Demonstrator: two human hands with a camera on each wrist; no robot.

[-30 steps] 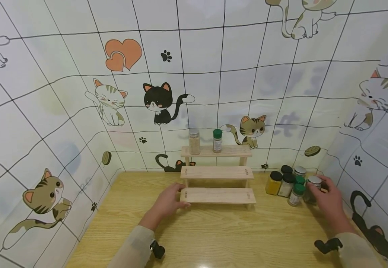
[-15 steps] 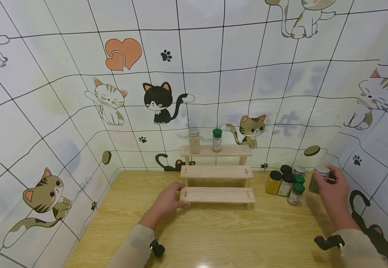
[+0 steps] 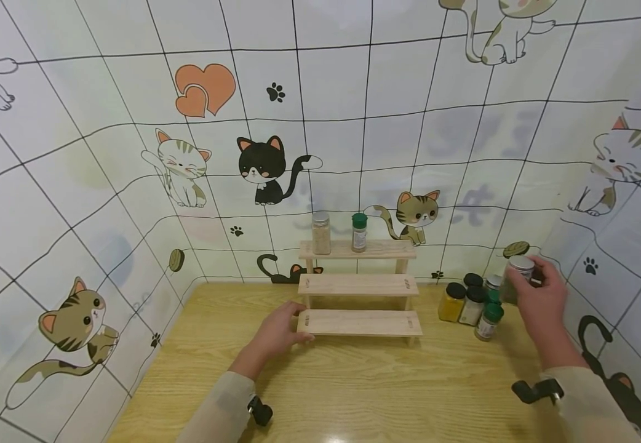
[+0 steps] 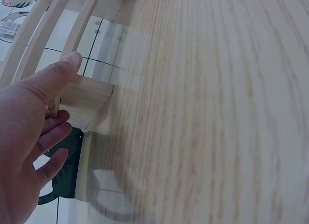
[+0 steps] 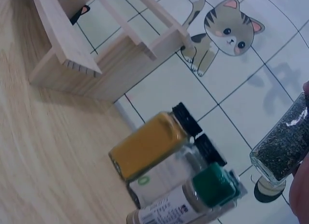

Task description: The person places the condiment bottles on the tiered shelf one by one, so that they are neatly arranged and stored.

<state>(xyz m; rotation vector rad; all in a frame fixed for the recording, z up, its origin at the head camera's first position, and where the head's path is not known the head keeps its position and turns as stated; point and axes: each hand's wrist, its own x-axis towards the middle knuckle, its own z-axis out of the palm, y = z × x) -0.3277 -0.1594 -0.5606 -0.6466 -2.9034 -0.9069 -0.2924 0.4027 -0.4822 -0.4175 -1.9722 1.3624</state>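
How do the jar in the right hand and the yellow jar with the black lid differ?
The herb jar has a silver lid; the yellow spice jar has a black one. The herb jar holds dark flakes, the yellow spice jar a yellow fill. The right hand grips the herb jar, while the yellow spice jar stands on the table. Both are see-through and lidded.

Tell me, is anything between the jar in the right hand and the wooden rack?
Yes: the clustered jars on the table stand between the held jar and the rack. It is raised, so passing over them looks possible.
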